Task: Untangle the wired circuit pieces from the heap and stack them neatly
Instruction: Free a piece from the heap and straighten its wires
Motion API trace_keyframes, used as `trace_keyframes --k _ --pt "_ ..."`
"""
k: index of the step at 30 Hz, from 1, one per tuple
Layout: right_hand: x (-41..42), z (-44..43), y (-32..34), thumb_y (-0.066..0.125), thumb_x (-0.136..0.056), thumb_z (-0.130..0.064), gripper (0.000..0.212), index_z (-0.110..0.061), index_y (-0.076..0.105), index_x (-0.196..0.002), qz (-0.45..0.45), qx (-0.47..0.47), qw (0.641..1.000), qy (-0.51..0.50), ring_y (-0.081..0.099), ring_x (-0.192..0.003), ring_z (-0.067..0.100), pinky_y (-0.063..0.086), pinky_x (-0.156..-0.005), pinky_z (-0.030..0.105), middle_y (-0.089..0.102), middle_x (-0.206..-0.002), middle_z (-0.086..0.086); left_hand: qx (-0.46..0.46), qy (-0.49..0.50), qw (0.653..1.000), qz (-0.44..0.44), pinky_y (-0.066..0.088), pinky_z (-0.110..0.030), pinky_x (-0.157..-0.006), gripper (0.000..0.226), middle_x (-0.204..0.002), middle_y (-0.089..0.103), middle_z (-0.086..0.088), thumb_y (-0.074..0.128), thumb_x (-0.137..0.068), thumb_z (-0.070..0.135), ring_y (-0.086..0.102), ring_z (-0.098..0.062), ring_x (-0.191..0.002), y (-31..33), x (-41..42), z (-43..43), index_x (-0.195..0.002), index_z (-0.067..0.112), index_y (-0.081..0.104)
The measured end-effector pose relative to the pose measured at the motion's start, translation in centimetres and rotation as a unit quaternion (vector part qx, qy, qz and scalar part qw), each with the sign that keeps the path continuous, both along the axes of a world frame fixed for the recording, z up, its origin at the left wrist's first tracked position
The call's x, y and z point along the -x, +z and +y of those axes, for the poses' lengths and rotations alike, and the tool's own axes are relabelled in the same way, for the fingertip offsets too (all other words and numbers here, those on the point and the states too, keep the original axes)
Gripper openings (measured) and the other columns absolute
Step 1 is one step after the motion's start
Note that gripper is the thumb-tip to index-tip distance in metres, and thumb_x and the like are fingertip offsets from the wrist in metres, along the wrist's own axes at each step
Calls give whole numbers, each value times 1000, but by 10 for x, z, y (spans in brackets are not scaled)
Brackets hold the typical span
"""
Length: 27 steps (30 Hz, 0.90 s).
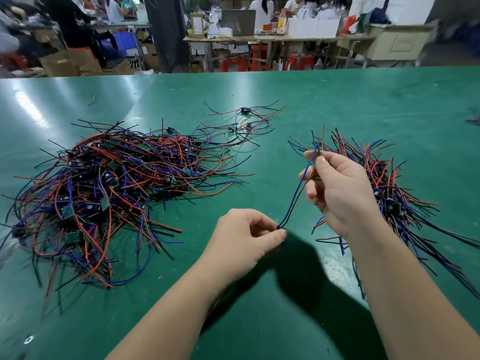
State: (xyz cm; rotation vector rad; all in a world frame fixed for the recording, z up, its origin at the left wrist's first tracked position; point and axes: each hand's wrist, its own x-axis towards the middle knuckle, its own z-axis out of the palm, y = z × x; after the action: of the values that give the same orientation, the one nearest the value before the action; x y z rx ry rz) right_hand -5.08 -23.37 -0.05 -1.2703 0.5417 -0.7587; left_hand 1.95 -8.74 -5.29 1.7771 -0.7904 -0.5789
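Head view: the left hand (246,235) pinches the low end of a blue and dark-red wire pair (296,193) between thumb and forefinger. The right hand (340,188) pinches the pair's upper end, so it runs slanting between the two hands above the green table (363,100). The tangled heap (104,183) of red, blue and black wires with small boards lies on the left of the table. The stack (384,183) lies on the right, behind the right hand. A few loose pieces (244,120) lie farther back, apart from both. A white label on a brown box (197,26) in the background is too blurred to read.
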Motion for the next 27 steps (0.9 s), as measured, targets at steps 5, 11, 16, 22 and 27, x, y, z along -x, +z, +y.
trace_keyframes --k 5,11,16,22,27 --pt "2 -3 6 47 -99 -16 17 -13 59 -88 -30 -90 994 57 47 -39 9 40 -41 16 57 -57 1 -3 0 1000 6 54 -34 -68 15 -70 73 -5 81 -74 25 61 -12 -59 -2 -2 -1 -77 13 72" --pt "3 -5 -3 58 -92 -10 12 -12 68 -85 15 25 998 52 49 -43 5 43 -47 15 63 -61 -6 -10 1 1000 -3 52 -29 -64 15 -66 71 -2 81 -74 27 59 -10 -56 -3 -2 0 -76 14 72" --pt "9 -16 -4 65 -87 -11 8 -8 70 -82 62 82 995 -8 54 -46 7 47 -46 17 59 -59 2 -17 -7 1000 3 48 -22 -60 14 -60 67 6 81 -75 25 57 -5 -53 -3 -2 0 -75 15 71" --pt "18 -24 6 67 -73 -6 7 -1 65 -77 9 -74 995 61 69 -56 21 52 -50 15 66 -59 9 -7 -2 1000 23 47 -21 -56 11 -57 68 3 80 -76 19 59 -7 -50 1 -8 3 -73 13 70" --pt "19 -28 7 63 -79 0 2 -1 64 -79 -5 -90 995 45 71 -59 23 52 -51 14 67 -60 8 -17 2 999 28 51 -23 -58 12 -58 68 3 80 -76 18 62 -8 -51 1 -10 4 -74 13 70"
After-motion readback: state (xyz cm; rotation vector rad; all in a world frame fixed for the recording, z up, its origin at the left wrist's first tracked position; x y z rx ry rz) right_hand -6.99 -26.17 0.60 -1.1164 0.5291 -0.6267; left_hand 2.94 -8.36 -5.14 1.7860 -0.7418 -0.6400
